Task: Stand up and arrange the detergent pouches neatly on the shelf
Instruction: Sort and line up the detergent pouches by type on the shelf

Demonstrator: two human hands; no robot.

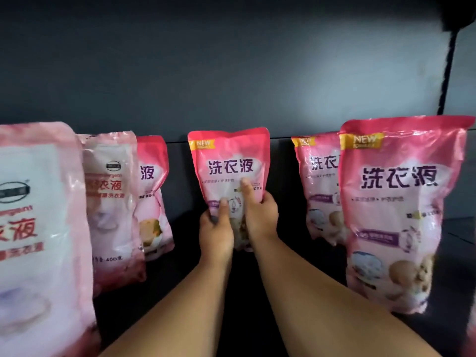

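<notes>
A pink detergent pouch (pixel 229 163) stands upright at the middle back of the dark shelf (pixel 257 292). My left hand (pixel 215 234) grips its lower left side, thumb on the front. My right hand (pixel 260 216) grips its lower right side, thumb pointing up across the print. Three pouches stand in a row on the left: a pale one nearest me (pixel 38 240), a second pale one (pixel 113 202) and a pink one (pixel 154 191) behind it. On the right, a large pink pouch (pixel 396 215) stands in front of another (pixel 319 186).
A dark back panel (pixel 231 73) closes the shelf behind the pouches. A black upright post (pixel 447 70) runs down at the upper right. Gaps of bare shelf lie on both sides of the held pouch. A sliver of another pink pouch (pixel 471 331) shows at the right edge.
</notes>
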